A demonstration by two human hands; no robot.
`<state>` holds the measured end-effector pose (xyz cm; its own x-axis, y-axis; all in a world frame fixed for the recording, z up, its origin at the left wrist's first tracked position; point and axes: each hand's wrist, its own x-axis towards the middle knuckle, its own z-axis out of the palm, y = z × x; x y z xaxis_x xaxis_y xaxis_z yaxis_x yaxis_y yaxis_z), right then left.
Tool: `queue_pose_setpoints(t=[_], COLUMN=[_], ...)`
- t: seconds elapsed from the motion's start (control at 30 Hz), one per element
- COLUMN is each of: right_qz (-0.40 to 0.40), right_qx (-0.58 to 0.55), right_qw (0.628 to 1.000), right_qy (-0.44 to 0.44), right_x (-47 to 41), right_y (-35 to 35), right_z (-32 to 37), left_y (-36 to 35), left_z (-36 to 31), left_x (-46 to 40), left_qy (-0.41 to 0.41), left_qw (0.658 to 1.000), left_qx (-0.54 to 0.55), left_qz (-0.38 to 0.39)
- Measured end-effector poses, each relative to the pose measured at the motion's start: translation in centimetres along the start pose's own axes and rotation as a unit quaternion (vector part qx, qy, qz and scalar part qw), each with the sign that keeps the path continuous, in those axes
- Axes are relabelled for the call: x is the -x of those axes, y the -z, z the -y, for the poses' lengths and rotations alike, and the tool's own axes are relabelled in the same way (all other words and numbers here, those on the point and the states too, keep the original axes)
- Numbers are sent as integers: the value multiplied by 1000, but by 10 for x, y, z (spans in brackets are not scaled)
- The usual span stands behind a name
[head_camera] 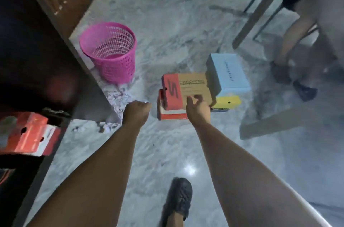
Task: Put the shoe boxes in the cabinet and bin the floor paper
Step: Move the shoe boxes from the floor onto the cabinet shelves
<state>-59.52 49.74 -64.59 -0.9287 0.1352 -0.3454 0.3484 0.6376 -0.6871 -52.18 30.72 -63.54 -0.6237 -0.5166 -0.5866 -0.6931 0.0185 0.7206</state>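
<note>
**Reaching for the stacked shoe boxes**

Both bare arms stretch forward over the marble floor (167, 27). Right hand (197, 105) is at the near edge of the tan-and-red box (188, 90), fingers loosely spread; whether it touches the lid cannot be told. Left hand (136, 110) hangs curled into a fist, holding nothing, just left of the stack.

The tan-and-red box sits on top of a red-and-white box (172, 114). Beside them, a pale blue box (228, 73) rests on a yellow box (228, 102). Another red box (26, 133) lies inside the dark cabinet (28, 55) at left.

Pink mesh bin (109, 50) stands by the cabinet's corner. Crumpled paper (116, 96) lies on the floor along the cabinet edge, between bin and left hand.

A second person's legs (290, 44) show at upper right, blurred.
</note>
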Motion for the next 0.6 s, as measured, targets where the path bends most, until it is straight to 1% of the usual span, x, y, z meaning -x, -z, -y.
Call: queue_pose_setpoints(t=[0.1,0.2,0.33,0.43,0.53,0.6], right_qz=[-34,-47,-51,-38,-45,-58], right_qx=[-2,0,3,9,-65,-112], right_qw=[999,998,997,997,996,991], right_qy=[-19,-33,-60,-65,-51,-50], right_x=[-69,-140,-230,-279,-308,-315], right_y=[17,15,-11,-38,-64,-78], right_z=[-43,-85,-138,-174,-202,-217], left_y=[-66,-123,-188,-223,-245,-258], left_z=[-5,6,34,51,64,77], left_x=[-36,-95,-180,-233,-274,-285], left_qy=[-34,-13,-2,-6,-6,-15], left_qw=[998,997,998,999,1000,999], left_qx=[-43,-71,-55,-33,-17,-24], left_qz=[23,37,39,18,-12,-21])
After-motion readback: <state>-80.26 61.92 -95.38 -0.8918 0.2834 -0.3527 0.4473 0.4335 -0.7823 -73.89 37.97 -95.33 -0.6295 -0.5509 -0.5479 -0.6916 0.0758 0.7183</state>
